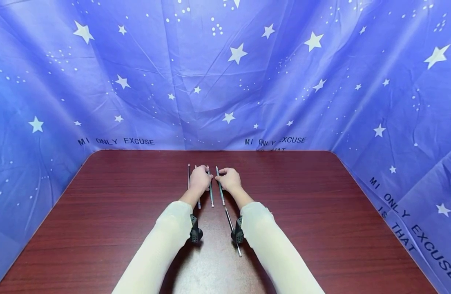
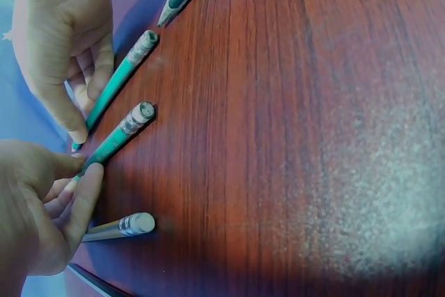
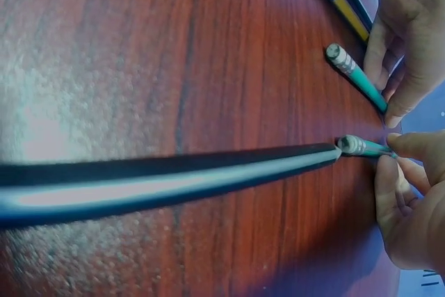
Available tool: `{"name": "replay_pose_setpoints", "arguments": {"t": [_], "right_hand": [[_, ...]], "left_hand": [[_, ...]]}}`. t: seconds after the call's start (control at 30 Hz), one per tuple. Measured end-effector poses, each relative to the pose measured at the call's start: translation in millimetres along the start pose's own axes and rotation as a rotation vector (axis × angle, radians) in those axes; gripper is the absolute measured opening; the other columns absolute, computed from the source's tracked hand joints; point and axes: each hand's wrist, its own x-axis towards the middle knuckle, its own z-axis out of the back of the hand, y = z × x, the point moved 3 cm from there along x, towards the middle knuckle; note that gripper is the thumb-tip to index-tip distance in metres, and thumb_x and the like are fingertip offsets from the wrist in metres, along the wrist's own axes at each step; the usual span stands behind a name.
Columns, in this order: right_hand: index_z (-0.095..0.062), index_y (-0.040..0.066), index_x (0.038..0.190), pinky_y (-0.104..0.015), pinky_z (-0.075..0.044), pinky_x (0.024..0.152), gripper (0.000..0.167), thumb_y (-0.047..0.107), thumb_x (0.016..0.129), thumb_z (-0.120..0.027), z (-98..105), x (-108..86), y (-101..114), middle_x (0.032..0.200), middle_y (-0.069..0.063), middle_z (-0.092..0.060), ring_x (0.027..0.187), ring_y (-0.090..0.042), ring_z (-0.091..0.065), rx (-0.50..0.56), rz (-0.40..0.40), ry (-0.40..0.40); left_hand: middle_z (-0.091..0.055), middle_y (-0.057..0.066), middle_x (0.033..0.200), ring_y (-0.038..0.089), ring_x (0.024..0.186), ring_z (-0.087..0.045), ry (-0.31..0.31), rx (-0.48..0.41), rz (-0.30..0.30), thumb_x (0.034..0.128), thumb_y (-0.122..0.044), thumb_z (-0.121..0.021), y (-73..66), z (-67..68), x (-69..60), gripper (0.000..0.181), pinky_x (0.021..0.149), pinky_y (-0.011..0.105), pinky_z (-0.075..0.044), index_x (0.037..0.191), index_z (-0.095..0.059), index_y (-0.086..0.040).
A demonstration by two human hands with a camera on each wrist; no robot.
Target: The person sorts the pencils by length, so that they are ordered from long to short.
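Note:
My left hand (image 1: 200, 179) pinches a green pencil (image 2: 111, 145) between thumb and fingers, its eraser end towards me. A second green pencil (image 1: 220, 194) lies just to the right, and my right hand (image 1: 230, 179) pinches it near its far part. Both pencils are on the table, roughly side by side with a small gap. Under and beside the left hand lies a yellow pencil (image 3: 351, 17), partly hidden by that hand. Farther left is a dark pencil (image 1: 188, 175). A black pencil (image 1: 229, 219) lies slanted, its tip close to the right green pencil's eraser.
The reddish-brown wooden table (image 1: 119, 212) carries all the pencils. A blue star-printed cloth (image 1: 210, 81) hangs behind it and at both sides. A black wrist camera (image 1: 237, 230) on the right arm sits over part of the black pencil.

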Motion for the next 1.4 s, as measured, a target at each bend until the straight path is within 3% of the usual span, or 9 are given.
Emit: {"name": "replay_pose_setpoints", "arguments": {"t": [0.17,0.3,0.4,0.53,0.73,0.87,1.07,1.27,1.4], "right_hand": [[-0.067,0.005,0.106,-0.021,-0.052,0.044,0.026,0.016,0.083,-0.069,1.5,-1.1,-0.7,0.087,-0.014,-0.07,0.043,-0.006,-0.051,0.052,0.024,-0.013],[-0.067,0.005,0.105,-0.023,-0.053,0.044,0.025,0.016,0.083,-0.069,3.7,-1.7,0.9,0.085,-0.013,-0.07,0.045,-0.008,-0.052,0.067,0.025,0.0],[-0.067,0.008,0.104,-0.022,-0.052,0.043,0.024,0.018,0.083,-0.069,7.6,-3.3,4.7,0.074,-0.007,-0.068,0.045,-0.008,-0.052,0.038,-0.002,0.007],[-0.067,0.012,0.103,-0.022,-0.047,0.044,0.023,0.024,0.083,-0.068,14.8,-6.7,11.9,0.059,-0.002,-0.062,0.043,-0.009,-0.052,-0.032,-0.018,0.012],[-0.066,0.011,0.105,-0.022,-0.046,0.044,0.024,0.023,0.084,-0.066,27.0,-11.6,18.5,0.069,-0.012,-0.069,0.044,-0.011,-0.055,-0.039,0.023,0.021],[-0.065,0.007,0.109,-0.023,-0.053,0.046,0.028,0.021,0.084,-0.066,34.3,-14.2,16.9,0.08,-0.015,-0.07,0.052,-0.016,-0.062,0.013,0.035,0.054],[-0.063,0.004,0.112,-0.029,-0.058,0.051,0.031,0.018,0.084,-0.067,47.0,-18.8,14.8,0.085,-0.016,-0.069,0.061,-0.025,-0.067,0.041,0.066,0.069],[-0.063,0.003,0.112,-0.026,-0.056,0.048,0.034,0.019,0.083,-0.068,56.6,-25.9,12.4,0.077,-0.009,-0.066,0.058,-0.023,-0.064,0.031,0.11,0.094],[-0.063,0.003,0.112,-0.025,-0.055,0.047,0.033,0.02,0.083,-0.067,63.1,-34.0,11.6,0.079,-0.01,-0.066,0.06,-0.026,-0.064,0.014,0.142,0.105]], "left_hand": [[-0.066,0.014,0.111,0.013,0.048,-0.061,-0.014,0.06,-0.024,0.0896,-0.02,-0.062,-2.3,1.3,-1.9,0.03,0.044,0.022,-0.052,0.115,-0.058,-0.005],[-0.068,0.014,0.105,0.015,0.047,-0.063,-0.027,0.103,-0.056,0.0895,-0.022,-0.062,-5.1,5.1,-4.3,0.029,0.054,0.025,-0.053,0.112,-0.058,-0.005],[-0.071,0.011,0.093,0.015,0.052,-0.063,-0.041,0.157,-0.073,0.0894,-0.025,-0.061,-6.6,9.4,-5.0,0.028,0.065,0.029,-0.054,0.11,-0.059,-0.006],[-0.071,0.007,0.083,0.019,0.061,-0.064,-0.046,0.179,-0.071,0.09,-0.029,-0.061,-8.5,14.6,-6.9,0.029,0.071,0.034,-0.053,0.111,-0.06,-0.009],[-0.069,0.006,0.104,0.022,0.094,-0.064,-0.08,0.136,-0.141,0.0875,-0.031,-0.063,-16.3,23.6,-12.3,0.031,0.08,0.038,-0.052,0.11,-0.063,-0.01],[-0.069,0.008,0.1,0.023,0.094,-0.063,-0.066,0.091,-0.167,0.0865,-0.03,-0.064,-21.6,30.1,-18.5,0.033,0.083,0.039,-0.051,0.11,-0.063,-0.007],[-0.067,0.008,0.096,0.02,0.084,-0.061,-0.039,0.048,-0.198,0.0867,-0.032,-0.064,-25.5,37.1,-25.4,0.037,0.075,0.034,-0.051,0.111,-0.063,-0.004],[-0.066,0.011,0.089,0.01,0.051,-0.057,0.029,-0.043,-0.226,0.087,-0.026,-0.065,-23.0,41.8,-36.1,0.037,0.054,0.022,-0.051,0.111,-0.061,0.001],[-0.064,0.012,0.089,0.012,0.053,-0.057,0.069,-0.1,-0.225,0.0867,-0.024,-0.066,-19.8,44.6,-45.0,0.037,0.047,0.024,-0.053,0.111,-0.06,0.003]]}}
